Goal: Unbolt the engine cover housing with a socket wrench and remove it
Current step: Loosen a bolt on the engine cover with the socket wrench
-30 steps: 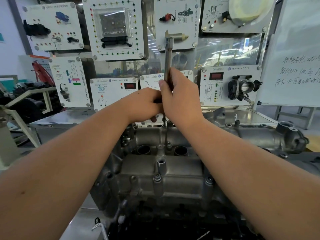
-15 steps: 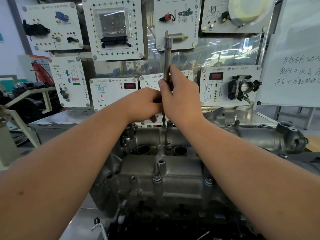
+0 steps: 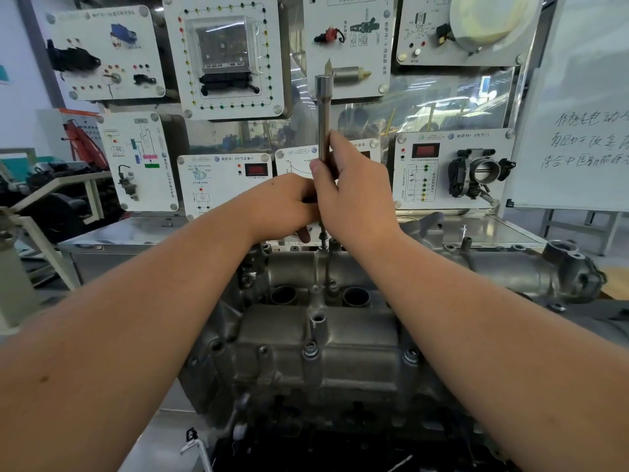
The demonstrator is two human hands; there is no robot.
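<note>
The grey cast-metal engine cover housing (image 3: 316, 338) fills the middle of the view, with bolts along its front edge and two round bores behind. A long steel socket wrench extension (image 3: 323, 117) stands upright over the far side of the housing. My right hand (image 3: 354, 195) grips its shaft, thumb on the left side. My left hand (image 3: 282, 206) is curled around the tool just below, beside the right hand. A thin bolt shank (image 3: 327, 267) shows under the hands, running down to the housing. The tool's lower end is hidden by my hands.
White training panels (image 3: 224, 59) with mounted car parts stand right behind the engine. A whiteboard (image 3: 585, 131) stands at the right. A metal bench top (image 3: 129, 233) runs behind the engine, and a small bent metal piece (image 3: 197, 447) lies at the lower left.
Both hands and the upright tool stay almost in place; the tool has risen very slightly.
</note>
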